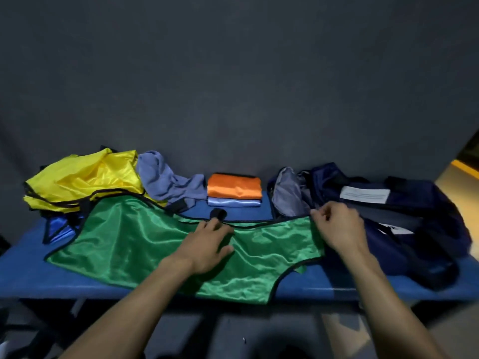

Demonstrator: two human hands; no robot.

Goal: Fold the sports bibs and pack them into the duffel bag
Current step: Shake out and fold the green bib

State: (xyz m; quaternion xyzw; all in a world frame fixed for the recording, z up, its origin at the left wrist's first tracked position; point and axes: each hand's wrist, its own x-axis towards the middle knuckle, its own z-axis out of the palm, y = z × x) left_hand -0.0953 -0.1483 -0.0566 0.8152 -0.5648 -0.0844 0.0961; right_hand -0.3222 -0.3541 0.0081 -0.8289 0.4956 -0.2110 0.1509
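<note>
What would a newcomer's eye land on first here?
Probably the green bib spread flat across the blue table, with the left hand resting on its middle and the right hand pinching its far right corner. Next, the yellow bibs heaped at back left and the open duffel bag at right.

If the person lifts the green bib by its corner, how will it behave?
The green bib will probably hang limp: it already lies in soft wrinkles on the bench. Its shiny surface suggests that it may slide easily, perhaps out of a loose grip. It looks thin, so likely light; the right hand pinches its edge with just the fingertips.
</note>
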